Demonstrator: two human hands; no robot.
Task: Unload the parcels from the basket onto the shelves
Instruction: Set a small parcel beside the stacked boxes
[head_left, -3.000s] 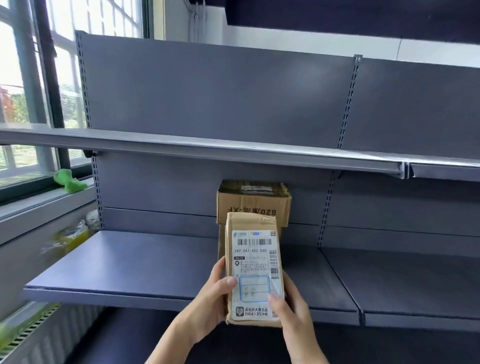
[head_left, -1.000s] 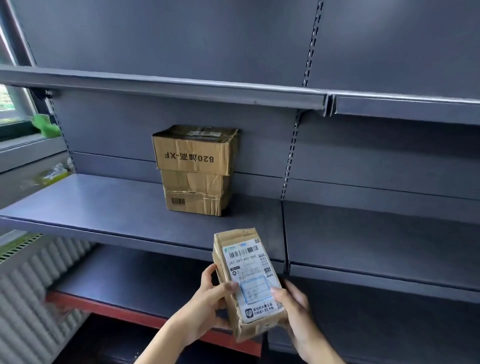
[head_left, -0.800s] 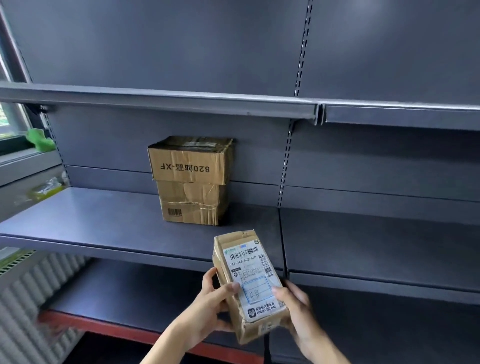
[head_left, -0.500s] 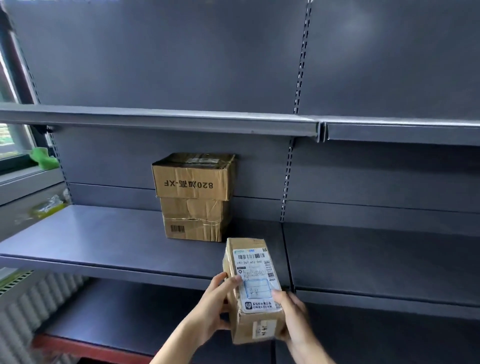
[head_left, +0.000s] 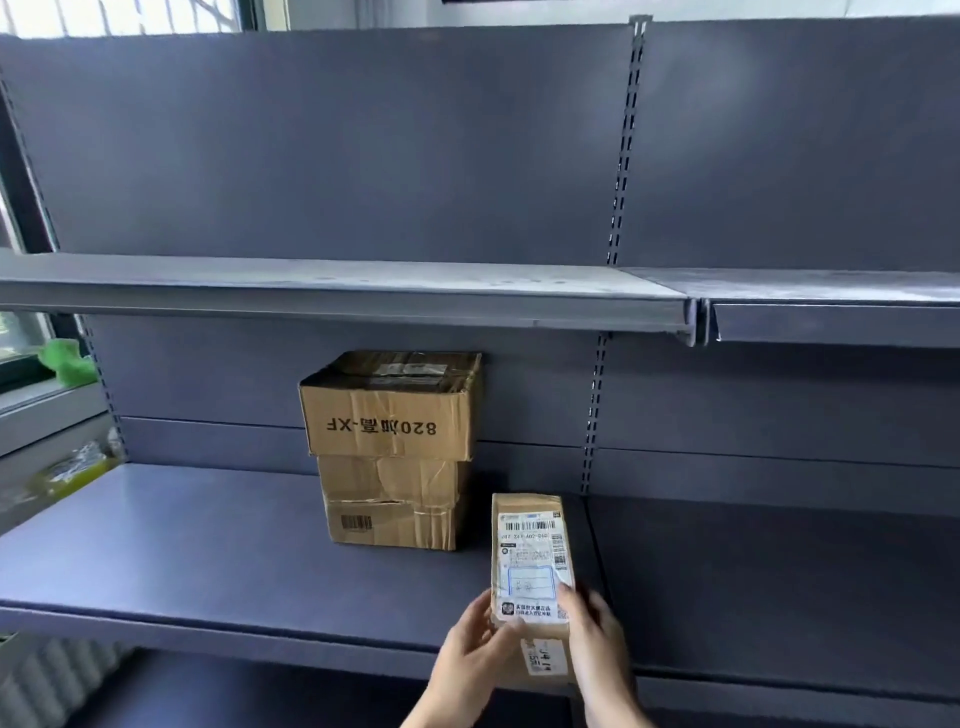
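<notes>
A small brown cardboard parcel (head_left: 530, 561) with a white shipping label lies lengthwise over the front of the middle shelf (head_left: 208, 561); whether it rests on the shelf I cannot tell. My left hand (head_left: 475, 660) grips its near left side and my right hand (head_left: 597, 639) holds its near right side. To its left, against the back panel, stands a stack of brown cartons: a bigger top carton (head_left: 389, 405) printed "820" upside down sits on a smaller lower carton (head_left: 389, 504) with a barcode. The basket is out of view.
An upper shelf (head_left: 337, 291) runs across just above the stack. The right bay of the middle shelf (head_left: 779, 582) lies past a slotted upright (head_left: 595, 415). A window sill with a green object (head_left: 67, 361) is at the left. A lower shelf shows in shadow below.
Both hands have carried the small parcel up and forward from below the middle shelf's edge to over its front part, right of the stack. The camera has tilted upward.
</notes>
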